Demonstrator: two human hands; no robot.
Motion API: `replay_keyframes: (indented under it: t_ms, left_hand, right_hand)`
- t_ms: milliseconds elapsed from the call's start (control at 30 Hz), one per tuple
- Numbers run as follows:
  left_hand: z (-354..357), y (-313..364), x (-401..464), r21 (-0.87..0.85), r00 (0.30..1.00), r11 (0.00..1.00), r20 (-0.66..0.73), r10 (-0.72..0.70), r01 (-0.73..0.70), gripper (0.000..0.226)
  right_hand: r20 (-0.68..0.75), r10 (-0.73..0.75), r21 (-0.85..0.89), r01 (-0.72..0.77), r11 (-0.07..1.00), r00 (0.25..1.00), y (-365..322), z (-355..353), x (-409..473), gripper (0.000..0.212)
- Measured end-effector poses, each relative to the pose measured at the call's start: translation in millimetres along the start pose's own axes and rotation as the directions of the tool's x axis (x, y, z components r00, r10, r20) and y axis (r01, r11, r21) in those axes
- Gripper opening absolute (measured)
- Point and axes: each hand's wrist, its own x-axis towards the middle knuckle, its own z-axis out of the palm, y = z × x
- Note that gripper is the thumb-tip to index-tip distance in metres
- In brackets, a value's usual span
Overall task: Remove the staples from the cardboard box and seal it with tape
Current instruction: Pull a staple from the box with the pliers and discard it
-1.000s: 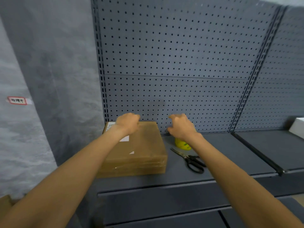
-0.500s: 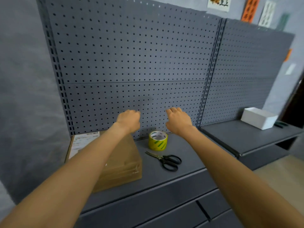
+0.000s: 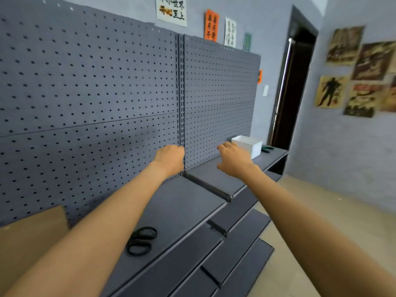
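The brown cardboard box [image 3: 32,232] shows only as a corner at the lower left, on the dark grey shelf [image 3: 182,206]. Black scissors [image 3: 141,241] lie on the shelf beside my left forearm, only their handles showing. The tape roll is hidden from view. My left hand [image 3: 170,160] is held out in the air before the pegboard, fingers curled, holding nothing. My right hand [image 3: 233,160] reaches forward over the right shelf section with loosely bent fingers, also holding nothing.
A grey pegboard [image 3: 96,93] backs the shelf. A white open box [image 3: 249,145] and a dark green-handled tool [image 3: 267,148] sit at the shelf's far right end. Lower shelf tiers [image 3: 235,243] step out below. A dark doorway [image 3: 293,93] and wall posters are at right.
The view has swung to the right: the box, scissors and tape slid to the lower left, the tape out of sight. Both hands stay raised and hold nothing.
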Motion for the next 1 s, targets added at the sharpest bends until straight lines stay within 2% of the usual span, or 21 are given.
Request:
replay_keyframes:
  t_ms: [200,400,567,800,1000]
  left_hand:
    - [8,109,95,-0.061,0.99,0.991,-0.075,0.118,-0.122,0.018]
    - [3,240,188,-0.118,0.962,0.963,-0.159,0.221,-0.241,0.028]
    - [10,319,243,-0.178,0.917,0.923,-0.277,0.286,-0.342,0.018]
    - [69,362,314,-0.17,0.931,0.924,-0.189,0.311,-0.343,0.023]
    - [115,369,398,-0.155,0.947,0.939,-0.146,0.286,-0.307,0.026]
  right_hand:
    - [-0.023,0.134,-0.019,-0.134,0.991,0.991,132,11,-1,0.052]
    - [-0.053,0.218,-0.054,-0.221,0.974,0.974,263,10,1,0.042]
    - [-0.125,0.28,-0.047,-0.288,0.957,0.952,347,13,13,0.041]
    - [-0.052,0.312,-0.046,-0.314,0.948,0.949,415,76,45,0.043]
    - [-0.024,0.284,-0.058,-0.285,0.957,0.958,462,122,119,0.041]
